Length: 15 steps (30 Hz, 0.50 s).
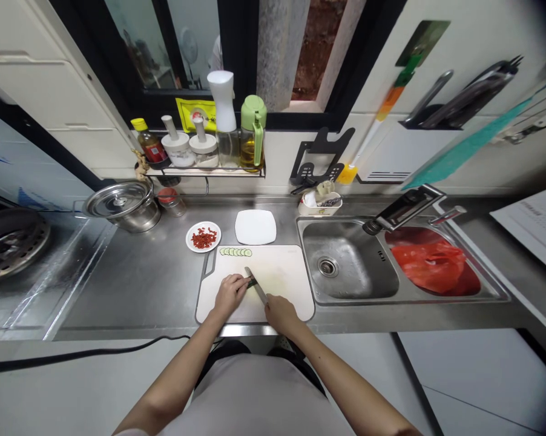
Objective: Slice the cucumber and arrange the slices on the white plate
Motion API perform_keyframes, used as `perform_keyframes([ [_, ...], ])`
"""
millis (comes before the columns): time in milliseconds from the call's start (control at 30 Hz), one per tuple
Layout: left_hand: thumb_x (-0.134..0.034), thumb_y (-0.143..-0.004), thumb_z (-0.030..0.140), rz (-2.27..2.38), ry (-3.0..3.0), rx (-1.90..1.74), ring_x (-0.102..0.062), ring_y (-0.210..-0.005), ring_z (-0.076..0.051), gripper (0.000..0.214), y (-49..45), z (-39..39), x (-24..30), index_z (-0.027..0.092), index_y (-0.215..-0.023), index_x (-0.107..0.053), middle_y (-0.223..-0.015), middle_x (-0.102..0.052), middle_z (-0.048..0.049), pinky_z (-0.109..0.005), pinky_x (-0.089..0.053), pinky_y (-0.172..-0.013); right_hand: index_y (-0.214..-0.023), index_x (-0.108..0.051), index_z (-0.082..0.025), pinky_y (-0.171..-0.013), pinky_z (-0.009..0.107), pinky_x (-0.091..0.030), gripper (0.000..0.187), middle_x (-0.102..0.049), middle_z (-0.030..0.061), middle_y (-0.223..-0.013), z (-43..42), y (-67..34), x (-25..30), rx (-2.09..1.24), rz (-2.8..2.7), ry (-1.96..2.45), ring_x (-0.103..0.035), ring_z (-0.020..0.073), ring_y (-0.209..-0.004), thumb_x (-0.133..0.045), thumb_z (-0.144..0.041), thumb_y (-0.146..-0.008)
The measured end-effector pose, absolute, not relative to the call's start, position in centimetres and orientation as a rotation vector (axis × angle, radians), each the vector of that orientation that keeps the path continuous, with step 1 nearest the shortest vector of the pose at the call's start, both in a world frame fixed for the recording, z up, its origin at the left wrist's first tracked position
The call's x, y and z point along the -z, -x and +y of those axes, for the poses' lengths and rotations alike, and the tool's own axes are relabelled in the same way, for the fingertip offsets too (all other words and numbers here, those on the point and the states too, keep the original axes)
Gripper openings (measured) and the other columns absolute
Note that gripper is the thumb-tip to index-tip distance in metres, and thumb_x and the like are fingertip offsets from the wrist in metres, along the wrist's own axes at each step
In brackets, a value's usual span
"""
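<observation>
1. The left hand (230, 292) is curling closed over a cucumber (253, 282) and pressing it onto the board (291, 272).
2. The right hand (279, 312) is gripping the handle of a knife (256, 285). The blade is pointing away from the person and lying against the cucumber, just beside the left fingertips.
3. The cucumber is lying near the middle of the board. The left hand is hiding most of it, so only a short dark-green piece is showing.
4. The slices (235, 252) are lying in a row along the board's far edge, toward its left corner, apart from both hands.
5. The board is sitting on the steel counter (132, 284), with its right edge just beside the sink (345, 248).
6. A round plate (215, 229) carrying red pieces and a bare square plate (255, 227) are standing side by side just beyond the board.
7. A lidded pot (123, 206) is standing at the counter's far left, and a rack (209, 172) of bottles is hanging on the wall above it.
8. The tap (404, 209) is reaching over the sink. The basin (491, 284) to its right is holding something red.
</observation>
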<state>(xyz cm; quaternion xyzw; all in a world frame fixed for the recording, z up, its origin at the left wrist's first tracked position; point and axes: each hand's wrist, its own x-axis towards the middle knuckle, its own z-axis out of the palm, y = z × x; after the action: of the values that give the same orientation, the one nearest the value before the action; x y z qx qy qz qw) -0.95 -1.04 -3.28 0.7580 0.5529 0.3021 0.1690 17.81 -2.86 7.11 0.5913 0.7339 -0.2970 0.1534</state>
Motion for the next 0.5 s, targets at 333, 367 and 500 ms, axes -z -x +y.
perform_keyframes([
  [333,-0.049,-0.091,0.027,1.568,-2.16,-0.853,-0.057,-0.087,-0.017,0.025,0.95,-1.09,3.11,0.025,-0.106,-0.069,-0.091,-0.064,-0.0052,-0.032,-0.046,-0.08,-0.11,-0.058,-0.013,-0.074,0.031,-0.043,0.031,-0.067,0.0152,-0.102,-2.11,-17.28,-6.57,0.852,2.134,-1.706,-0.063,0.0248,-0.096,-0.035,-0.017,-0.09],
  [367,-0.049,-0.092,0.027,1.567,-2.158,-0.855,-0.057,-0.087,-0.017,0.025,0.95,-1.09,3.12,0.025,-0.106,-0.069,-0.091,-0.064,-0.0051,-0.032,-0.046,-0.081,-0.11,-0.058,-0.013,-0.074,0.031,-0.043,0.031,-0.067,0.0151,-0.102,-2.04,-17.25,-6.51,0.857,2.134,-1.703,-0.063,0.0247,-0.096,-0.035,-0.017,-0.09],
  [500,-0.049,-0.092,0.028,1.566,-2.151,-0.866,-0.057,-0.088,-0.017,0.025,0.96,-1.06,3.32,0.024,-0.105,-0.069,-0.092,-0.064,-0.0054,-0.032,-0.046,-0.08,-0.111,-0.058,-0.012,-0.075,0.032,-0.043,0.031,-0.067,0.0153,-0.102,-1.93,-17.14,-6.05,0.852,2.139,-1.696,-0.063,0.025,-0.096,-0.035,-0.017,-0.09],
])
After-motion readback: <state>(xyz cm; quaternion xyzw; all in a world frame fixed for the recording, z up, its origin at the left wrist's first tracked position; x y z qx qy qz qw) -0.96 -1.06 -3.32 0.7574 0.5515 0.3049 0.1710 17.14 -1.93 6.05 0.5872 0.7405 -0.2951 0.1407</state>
